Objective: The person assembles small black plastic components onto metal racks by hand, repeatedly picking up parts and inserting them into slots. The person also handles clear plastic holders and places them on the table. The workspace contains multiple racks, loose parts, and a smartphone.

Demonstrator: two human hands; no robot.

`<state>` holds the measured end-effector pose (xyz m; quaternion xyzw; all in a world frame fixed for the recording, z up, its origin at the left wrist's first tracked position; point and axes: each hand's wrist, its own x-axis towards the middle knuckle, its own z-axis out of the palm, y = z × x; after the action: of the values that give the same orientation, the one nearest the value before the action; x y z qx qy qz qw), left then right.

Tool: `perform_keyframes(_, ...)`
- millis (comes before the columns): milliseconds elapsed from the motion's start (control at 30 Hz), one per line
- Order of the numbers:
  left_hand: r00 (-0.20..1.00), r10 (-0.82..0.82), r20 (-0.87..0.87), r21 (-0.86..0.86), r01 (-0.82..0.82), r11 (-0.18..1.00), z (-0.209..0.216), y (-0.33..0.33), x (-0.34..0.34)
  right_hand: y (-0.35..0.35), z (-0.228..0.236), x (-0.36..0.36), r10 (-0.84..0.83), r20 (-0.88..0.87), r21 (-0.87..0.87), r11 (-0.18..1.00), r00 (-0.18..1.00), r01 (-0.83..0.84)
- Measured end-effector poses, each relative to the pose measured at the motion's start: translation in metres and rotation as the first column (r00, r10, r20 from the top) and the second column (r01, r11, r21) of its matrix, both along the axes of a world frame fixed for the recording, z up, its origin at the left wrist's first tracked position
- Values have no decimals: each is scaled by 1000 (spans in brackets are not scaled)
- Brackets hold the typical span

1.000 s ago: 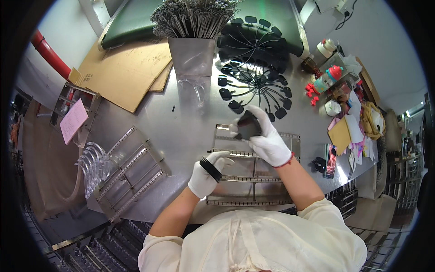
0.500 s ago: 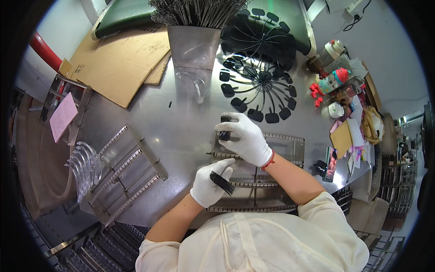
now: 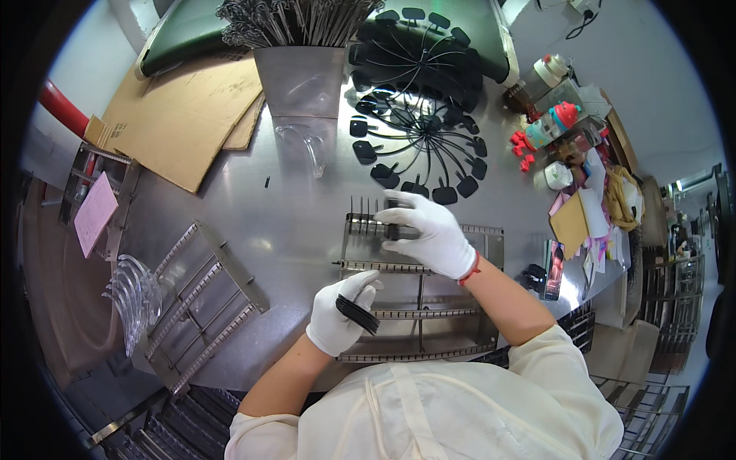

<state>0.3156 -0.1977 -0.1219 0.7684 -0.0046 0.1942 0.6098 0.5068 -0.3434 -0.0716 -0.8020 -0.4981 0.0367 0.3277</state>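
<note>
the black pieces (image 3: 357, 315) in my gloved left hand (image 3: 331, 320) are thin and flat, gripped in a slightly fanned stack. my right hand (image 3: 431, 236) pinches a dark piece (image 3: 392, 222) at the slotted metal rack's (image 3: 445, 313) far bar, beside several upright slivers (image 3: 363, 216). the grey metal bin (image 3: 299, 83) is crammed with bent wires (image 3: 295, 23).

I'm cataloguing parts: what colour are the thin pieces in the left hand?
The thin pieces are black, best seen in the head view.
</note>
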Motion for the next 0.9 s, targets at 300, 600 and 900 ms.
perform_keyframes(300,1000,0,-11,21,0,1000,3,1,0,6,-2,-11,-56,126,-19,998,990,59)
perform_keyframes(600,1000,7,-3,14,-7,1000,3,1,2,-11,-9,-8,-142,-351,190,957,926,219)
perform_keyframes(900,1000,12,-4,38,-12,999,6,1,2,2,-2,-8,-42,60,-2,999,997,42)
